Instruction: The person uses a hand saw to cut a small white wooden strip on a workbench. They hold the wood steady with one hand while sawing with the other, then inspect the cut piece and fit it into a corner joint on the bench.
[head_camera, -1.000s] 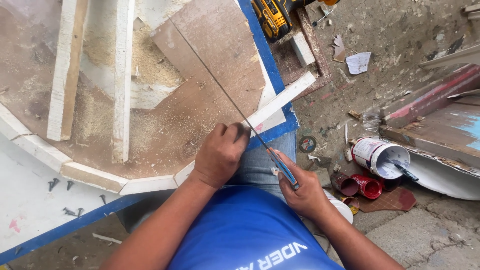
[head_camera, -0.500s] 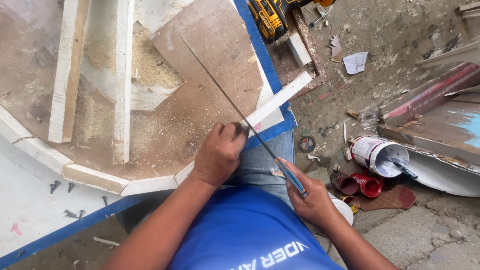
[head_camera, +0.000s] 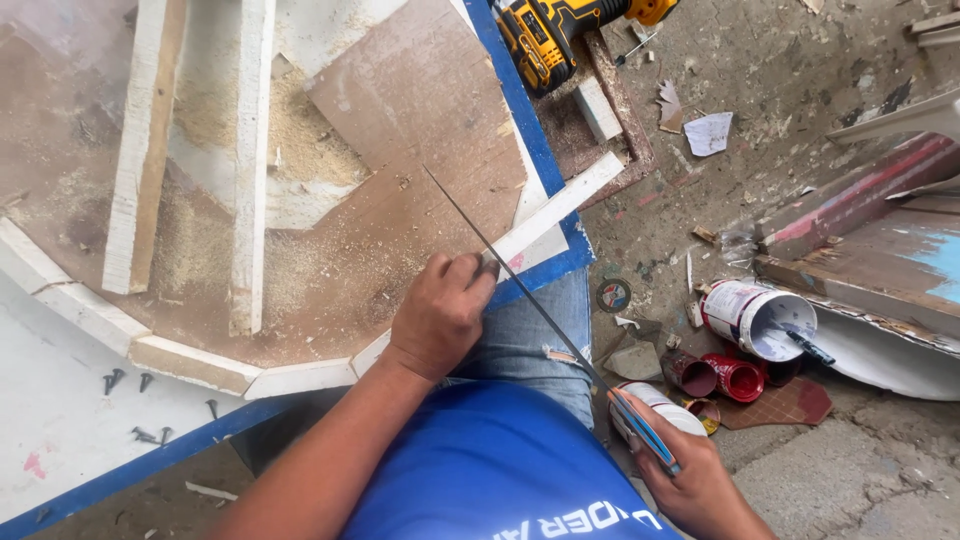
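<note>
Sawdust covers the plywood panel (head_camera: 400, 200) that fills the space above the left hand (head_camera: 440, 312), and rough concrete floor (head_camera: 850, 470) littered with scraps runs off to the right of both hands. That left hand is curled palm down with its fingertips pressed on the near end of a white strip (head_camera: 560, 207), just where the strip meets the panel's blue edge (head_camera: 520, 110); the pressure looks meant to pin the strip flat so it cannot shift under the blade. The right hand (head_camera: 690, 480), low and to the right, is wrapped shut round the blue-and-white handle of a saw (head_camera: 520, 290), whose thin blade slants up and left, passing close beside the left fingers and across the strip. Held at that shallow angle and drawn back toward the body, the blade seems set to cut the strip near the holding hand (close support there would keep a thin piece from chattering). Two more white battens (head_camera: 250, 160) lie on the panel well left of the left hand, and loose screws (head_camera: 135, 410) sit farther left and lower. A yellow drill (head_camera: 550, 35) rests beyond the strip's far end. Paint cans (head_camera: 745, 320), one white and tipped on its side, sit just above the right hand.
</note>
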